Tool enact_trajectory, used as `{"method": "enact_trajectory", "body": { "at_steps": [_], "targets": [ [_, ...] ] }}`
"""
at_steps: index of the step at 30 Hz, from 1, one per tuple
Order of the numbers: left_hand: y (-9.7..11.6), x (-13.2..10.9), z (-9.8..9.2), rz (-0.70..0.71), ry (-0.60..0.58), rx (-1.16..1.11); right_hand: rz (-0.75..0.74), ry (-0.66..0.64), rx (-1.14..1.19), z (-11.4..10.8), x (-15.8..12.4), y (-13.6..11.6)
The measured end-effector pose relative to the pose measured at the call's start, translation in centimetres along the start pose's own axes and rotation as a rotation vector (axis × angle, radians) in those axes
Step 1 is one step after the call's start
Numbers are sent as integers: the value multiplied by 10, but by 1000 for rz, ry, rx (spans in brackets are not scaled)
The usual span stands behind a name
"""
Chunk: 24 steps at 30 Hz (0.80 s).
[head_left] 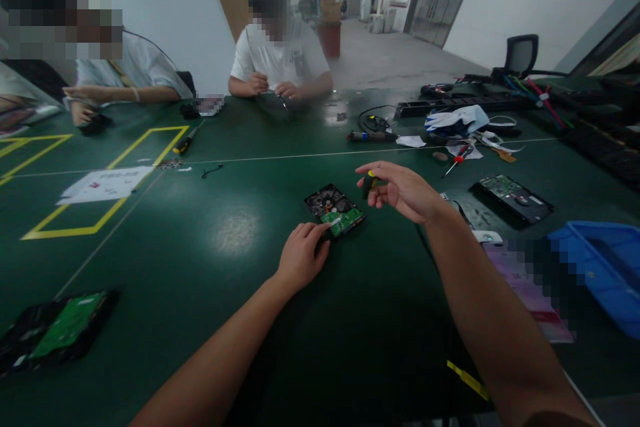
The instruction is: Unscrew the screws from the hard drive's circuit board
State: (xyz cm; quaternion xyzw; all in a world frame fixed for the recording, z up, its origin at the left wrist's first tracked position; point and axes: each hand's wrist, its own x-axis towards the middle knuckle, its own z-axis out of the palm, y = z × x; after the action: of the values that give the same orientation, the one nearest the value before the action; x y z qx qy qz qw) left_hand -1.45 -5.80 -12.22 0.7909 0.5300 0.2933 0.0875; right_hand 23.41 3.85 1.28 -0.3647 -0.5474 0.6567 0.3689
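A hard drive (334, 209) with a green circuit board lies on the dark green table (225, 260), circuit side up. My left hand (301, 257) rests at its near edge, its fingers curled against the board's corner. My right hand (400, 191) hovers just right of the drive and grips a small screwdriver (369, 184) with a yellow and black handle, its tip pointing down toward the drive.
Another hard drive (513, 195) lies to the right, a third (55, 330) at the near left. A blue tray (600, 267) sits at the right edge. Red screwdriver (457, 159), gloves (457, 119), cables and paper (105, 184) lie farther back. Two people sit across the table.
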Motion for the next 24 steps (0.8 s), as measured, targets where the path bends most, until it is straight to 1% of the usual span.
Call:
{"method": "enact_trajectory", "body": {
  "at_steps": [3,5,11,14,17,24],
  "targets": [
    [1,0,-1,-4,-1,-5,-8,-10,3,-1,1,1],
    [1,0,-1,-7,-7,-5,-15,10,-48,-2,1,1],
    [1,0,-3,-13,-23,-1,-81,211,-264,-10,3,2],
    [2,0,-4,-12,-22,-3,-116,258,-350,-13,5,3],
    [2,0,-4,-12,-19,-3,-117,243,-357,-12,5,3],
    [-1,0,0,-15,-19,1,-49,162,-270,-5,2,2]
  ]
}}
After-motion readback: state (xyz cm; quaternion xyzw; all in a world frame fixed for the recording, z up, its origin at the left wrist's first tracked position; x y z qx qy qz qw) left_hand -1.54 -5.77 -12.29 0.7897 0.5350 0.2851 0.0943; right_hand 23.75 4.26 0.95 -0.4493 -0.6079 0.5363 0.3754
